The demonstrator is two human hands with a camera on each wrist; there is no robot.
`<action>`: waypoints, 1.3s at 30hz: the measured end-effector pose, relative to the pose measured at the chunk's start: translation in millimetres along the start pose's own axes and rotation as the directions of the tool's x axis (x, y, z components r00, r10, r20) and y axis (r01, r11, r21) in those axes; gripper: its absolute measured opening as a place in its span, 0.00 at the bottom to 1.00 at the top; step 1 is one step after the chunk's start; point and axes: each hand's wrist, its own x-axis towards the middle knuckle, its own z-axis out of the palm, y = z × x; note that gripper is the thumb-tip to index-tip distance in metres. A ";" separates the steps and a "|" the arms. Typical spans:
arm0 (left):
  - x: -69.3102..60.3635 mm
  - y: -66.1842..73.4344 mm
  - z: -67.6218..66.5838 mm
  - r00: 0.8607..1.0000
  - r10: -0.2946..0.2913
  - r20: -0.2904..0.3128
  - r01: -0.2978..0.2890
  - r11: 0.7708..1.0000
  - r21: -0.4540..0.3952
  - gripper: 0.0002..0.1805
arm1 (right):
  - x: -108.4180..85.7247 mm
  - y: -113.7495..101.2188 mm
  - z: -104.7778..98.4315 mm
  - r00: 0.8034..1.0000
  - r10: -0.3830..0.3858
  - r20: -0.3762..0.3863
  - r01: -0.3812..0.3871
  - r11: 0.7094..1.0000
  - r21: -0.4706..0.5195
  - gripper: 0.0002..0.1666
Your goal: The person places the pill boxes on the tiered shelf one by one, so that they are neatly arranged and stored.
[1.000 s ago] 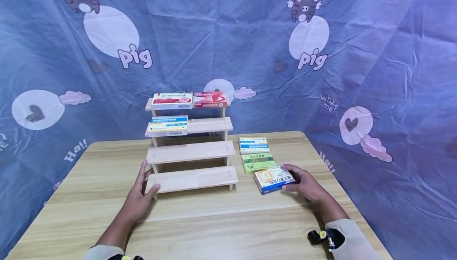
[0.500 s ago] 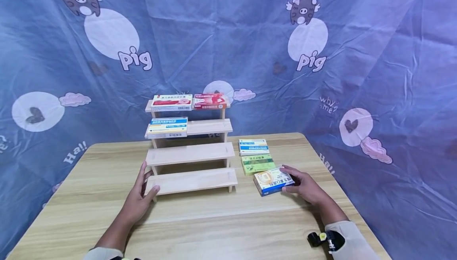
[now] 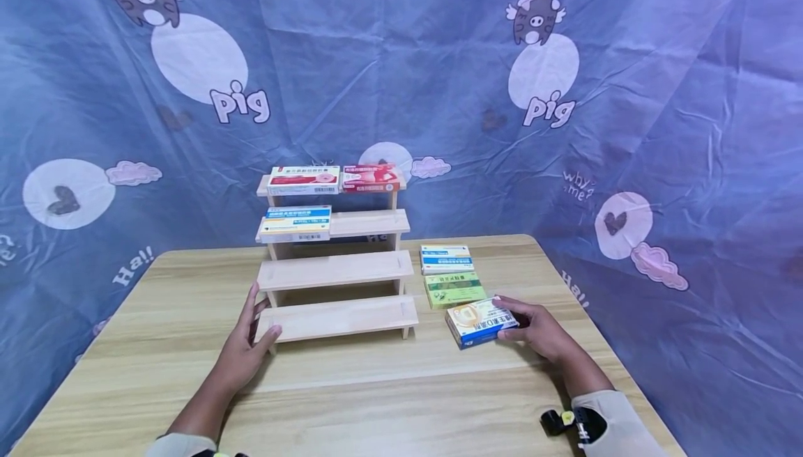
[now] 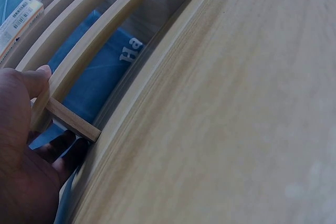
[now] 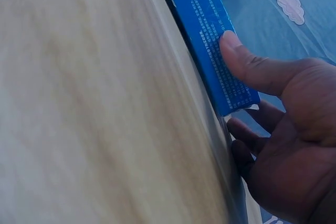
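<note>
I have the right hand point(image 3: 536, 330) pinching the right end of the blue-edged box point(image 3: 473, 323) between thumb and fingers, just in front of the green box point(image 3: 454, 290) on the desk point(image 3: 376, 408); I cannot tell whether its underside touches the wood. My left hand point(image 3: 243, 351) grips the wooden stand point(image 3: 341, 318) at the lowest step's left end, thumb at the front edge.

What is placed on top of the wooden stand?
The wooden stand holds a white-red box and a red box on its top step, a blue-white box one step below. The wood under them is hidden.
</note>
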 end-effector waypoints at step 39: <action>-0.3 -1.4 -0.4 1.000 0.019 0.015 -0.018 0.999 -0.029 0.53 | -1.8 -8.4 -2.3 0.976 0.046 -0.211 -0.018 0.991 0.133 0.40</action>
